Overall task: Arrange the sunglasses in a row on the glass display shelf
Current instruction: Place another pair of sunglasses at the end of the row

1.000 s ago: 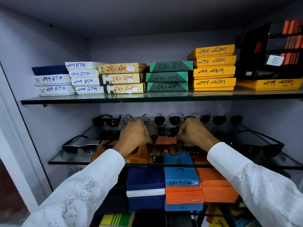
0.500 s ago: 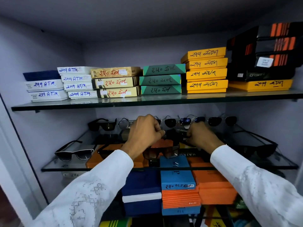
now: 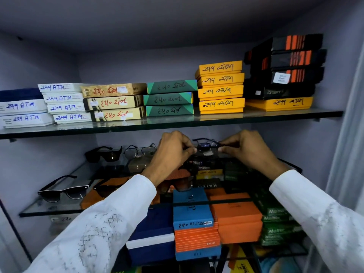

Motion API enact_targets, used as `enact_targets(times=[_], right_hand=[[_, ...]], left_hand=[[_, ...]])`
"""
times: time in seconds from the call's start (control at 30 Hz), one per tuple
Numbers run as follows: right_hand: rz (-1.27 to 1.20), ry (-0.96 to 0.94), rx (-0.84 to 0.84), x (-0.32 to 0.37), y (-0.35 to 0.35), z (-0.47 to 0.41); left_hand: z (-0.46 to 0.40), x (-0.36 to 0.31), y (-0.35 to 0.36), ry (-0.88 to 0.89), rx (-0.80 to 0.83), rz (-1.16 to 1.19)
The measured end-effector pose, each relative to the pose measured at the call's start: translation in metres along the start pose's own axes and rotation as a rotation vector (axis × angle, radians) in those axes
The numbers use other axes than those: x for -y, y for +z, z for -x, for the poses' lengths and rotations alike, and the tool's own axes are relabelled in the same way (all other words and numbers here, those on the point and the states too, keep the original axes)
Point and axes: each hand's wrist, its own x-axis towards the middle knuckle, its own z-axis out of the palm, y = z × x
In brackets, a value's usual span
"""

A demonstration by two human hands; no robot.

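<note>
Both hands reach to the back of the middle glass shelf (image 3: 49,209). My left hand (image 3: 173,150) and my right hand (image 3: 246,148) pinch the two ends of a thin dark-framed pair of sunglasses (image 3: 205,145), held just above the shelf at the back row. To the left in that row stand black sunglasses (image 3: 104,153) and a wire-framed clear pair (image 3: 139,151). A black-and-white pair (image 3: 63,191) lies at the front left. Brown-lensed sunglasses (image 3: 181,184) sit near the front, partly behind my left wrist.
Stacks of labelled boxes fill the upper glass shelf (image 3: 177,123): white, gold, green, yellow, black. Under the middle shelf are navy, blue (image 3: 192,211), orange (image 3: 236,219) and green boxes. Cabinet walls close in left and right.
Both hands left the brown-lensed pair at the front and moved back and up. They now hold a thin dark pair in the back row. The camera view shifted right.
</note>
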Motion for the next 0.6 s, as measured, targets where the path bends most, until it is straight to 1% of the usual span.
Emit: enact_targets(times=[0.13, 0.27, 0.37, 0.47, 0.6], right_hand=[[-0.018, 0.161, -0.064, -0.017, -0.012, -0.002], [0.029, 0.224, -0.065, -0.03, -0.01, -0.009], [0.11, 0.27, -0.011, -0.037, -0.006, -0.015], [0.128, 0.298, 0.026, -0.044, -0.001, -0.02], [0.173, 0.296, 0.117, -0.049, 0.007, -0.022]], left_hand=[[-0.002, -0.01, 0.003, -0.054, 0.03, -0.004], [-0.003, -0.015, 0.006, -0.198, 0.092, -0.009], [-0.003, -0.013, 0.01, -0.254, 0.168, -0.045], [-0.004, -0.009, 0.014, -0.295, 0.2, -0.056], [-0.003, -0.007, 0.019, -0.29, 0.233, -0.075]])
